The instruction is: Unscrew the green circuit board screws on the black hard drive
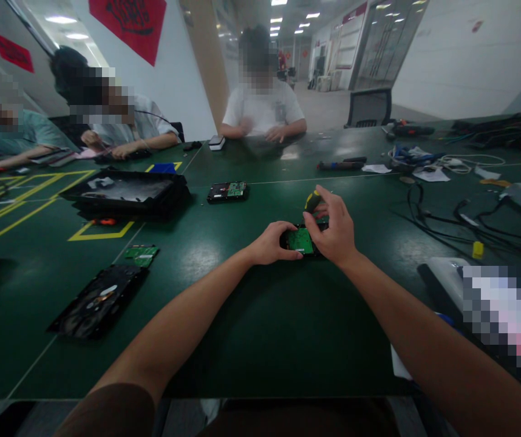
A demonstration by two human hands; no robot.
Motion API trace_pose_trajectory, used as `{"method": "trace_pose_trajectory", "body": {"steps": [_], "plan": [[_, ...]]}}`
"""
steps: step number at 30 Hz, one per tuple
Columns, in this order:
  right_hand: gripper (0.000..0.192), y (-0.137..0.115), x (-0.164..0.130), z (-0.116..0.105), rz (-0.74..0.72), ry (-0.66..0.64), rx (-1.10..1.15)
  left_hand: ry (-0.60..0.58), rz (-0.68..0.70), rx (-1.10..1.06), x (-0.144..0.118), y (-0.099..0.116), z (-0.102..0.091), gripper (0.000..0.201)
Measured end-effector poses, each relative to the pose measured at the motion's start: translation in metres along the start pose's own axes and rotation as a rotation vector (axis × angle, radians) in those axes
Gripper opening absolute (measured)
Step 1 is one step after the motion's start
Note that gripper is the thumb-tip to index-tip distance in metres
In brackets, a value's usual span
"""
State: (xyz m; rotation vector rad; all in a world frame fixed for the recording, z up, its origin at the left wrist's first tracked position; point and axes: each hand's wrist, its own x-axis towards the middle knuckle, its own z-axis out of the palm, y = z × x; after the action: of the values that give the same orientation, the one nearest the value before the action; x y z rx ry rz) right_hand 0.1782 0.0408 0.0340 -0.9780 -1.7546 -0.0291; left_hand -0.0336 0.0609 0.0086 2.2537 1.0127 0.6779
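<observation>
In front of me a hard drive lies on the table with its green circuit board facing up. My left hand grips its left end, thumb along the far edge and fingers along the near one. My right hand is closed around a screwdriver with a yellow and dark green handle, held tilted over the drive's right part. The screwdriver's tip is hidden, so I cannot tell whether it touches a screw. Farther off, to the left, lies a second hard drive.
On the left are a black tray, a loose green circuit board and an opened black drive casing. Black cables and a yellow-handled connector lie to the right. Co-workers sit across and at the left of the green table.
</observation>
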Motion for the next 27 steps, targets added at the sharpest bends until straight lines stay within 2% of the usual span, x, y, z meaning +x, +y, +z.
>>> {"method": "trace_pose_trajectory", "body": {"steps": [8, 16, 22, 27], "plan": [[0.066, 0.0007, 0.0004, 0.0008, -0.007, 0.050, -0.016, -0.006, 0.012, 0.008, -0.0006, 0.0014, -0.0015, 0.075], [0.064, -0.0008, 0.0006, 0.0004, -0.014, 0.033, -0.037, -0.009, 0.002, 0.014, 0.0004, -0.0003, -0.0005, 0.079], [0.068, -0.0019, 0.0012, -0.0009, -0.032, -0.002, -0.011, -0.011, -0.003, 0.003, 0.0003, 0.0025, -0.0016, 0.074], [0.070, 0.0005, -0.0001, 0.0012, 0.010, 0.006, -0.014, -0.005, 0.017, 0.009, 0.0007, 0.0012, -0.0012, 0.076]]}}
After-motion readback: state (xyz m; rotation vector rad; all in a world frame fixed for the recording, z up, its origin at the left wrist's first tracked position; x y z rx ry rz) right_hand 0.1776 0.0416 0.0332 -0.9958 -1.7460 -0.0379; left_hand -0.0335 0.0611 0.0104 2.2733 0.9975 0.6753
